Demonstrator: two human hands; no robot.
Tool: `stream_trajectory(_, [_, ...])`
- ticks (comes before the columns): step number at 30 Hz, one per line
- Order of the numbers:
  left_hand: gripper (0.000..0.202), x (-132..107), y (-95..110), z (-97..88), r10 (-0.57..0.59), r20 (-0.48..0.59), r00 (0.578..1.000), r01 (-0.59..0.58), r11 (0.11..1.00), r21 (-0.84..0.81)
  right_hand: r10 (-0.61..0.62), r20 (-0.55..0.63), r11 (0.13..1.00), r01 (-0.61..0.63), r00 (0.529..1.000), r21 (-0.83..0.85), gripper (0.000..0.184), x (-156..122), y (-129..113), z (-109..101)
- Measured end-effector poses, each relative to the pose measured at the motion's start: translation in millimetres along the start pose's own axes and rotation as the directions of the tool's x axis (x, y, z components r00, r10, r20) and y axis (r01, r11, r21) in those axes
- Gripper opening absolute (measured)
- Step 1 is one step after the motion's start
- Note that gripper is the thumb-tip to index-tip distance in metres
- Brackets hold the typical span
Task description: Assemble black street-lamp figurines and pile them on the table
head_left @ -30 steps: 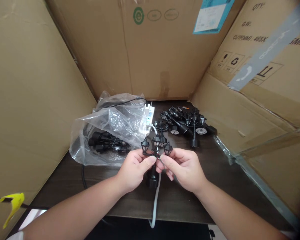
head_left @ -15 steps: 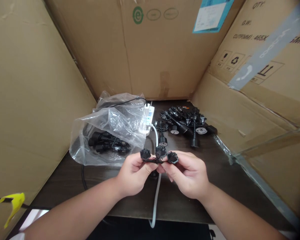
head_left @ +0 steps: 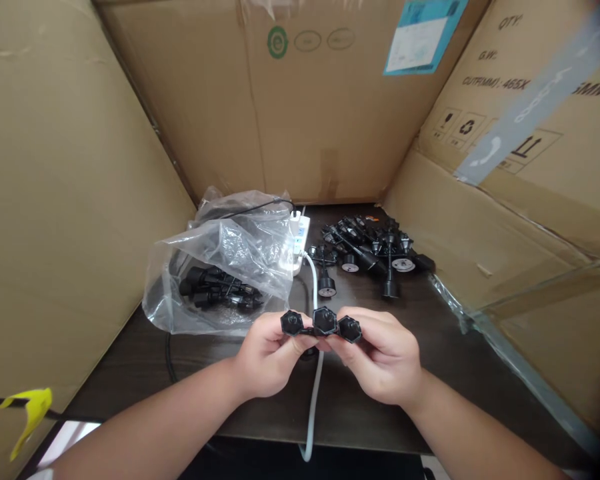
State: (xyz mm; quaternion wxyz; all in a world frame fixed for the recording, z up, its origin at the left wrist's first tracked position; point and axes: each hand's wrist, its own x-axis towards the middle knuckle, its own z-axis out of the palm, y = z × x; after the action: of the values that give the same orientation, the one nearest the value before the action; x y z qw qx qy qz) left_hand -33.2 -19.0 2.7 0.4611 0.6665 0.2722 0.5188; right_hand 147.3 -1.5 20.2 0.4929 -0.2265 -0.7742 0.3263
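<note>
A small black model street lamp [head_left: 323, 323] with three lantern heads is held between both hands over the dark table [head_left: 445, 360]. Its lantern tops point toward me, so I see their hexagonal caps. My left hand [head_left: 269, 355] pinches the left side of the lamp, fingers closed. My right hand [head_left: 384, 357] pinches the right side, fingers closed too. The lamp's post is hidden behind my fingers.
A clear plastic bag [head_left: 225, 267] with black lamps inside lies left of centre. A pile of black model lamps [head_left: 375, 247] sits at the back right. A white power strip [head_left: 299, 243] and its white cable [head_left: 314, 373] run between them. Cardboard walls [head_left: 70, 200] enclose the table.
The lamp stood upright in my fingers a second ago; both hands have tipped it toward me so the lantern tops now face the camera. The hands sit slightly lower.
</note>
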Motion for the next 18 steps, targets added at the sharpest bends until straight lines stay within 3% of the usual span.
stream_trajectory(4, [0.017,6,4,-6.6,0.041,0.008,0.999,-0.042,0.99,0.132,0.101,0.029,0.992,-0.103,0.994,0.072,0.005,2,5,0])
stream_trajectory(6, [0.017,12,7,-17.7,0.148,0.076,0.986,-0.163,0.95,0.265,0.189,0.08,0.972,-0.198,0.979,0.127,0.011,1,10,-2])
stream_trajectory(10, [0.033,19,13,-53.1,0.388,0.259,0.885,-0.466,0.728,0.502,0.357,0.079,0.923,-0.364,0.931,0.124,0.034,2,30,-11])
stream_trajectory(13, [0.035,11,20,-84.1,0.307,0.307,0.901,-0.433,0.583,0.688,0.445,0.024,0.883,-0.434,0.895,-0.177,0.03,7,49,-20])
stream_trajectory(15, [0.029,1,22,-104.6,0.208,0.318,0.925,-0.38,0.492,0.783,0.461,-0.017,0.784,-0.417,0.887,-0.46,0.033,11,61,-26])
stream_trajectory(18, [0.023,-11,19,-132.0,0.135,0.339,0.931,-0.364,0.356,0.86,0.46,-0.042,0.718,-0.399,0.887,-0.57,0.041,15,73,-28])
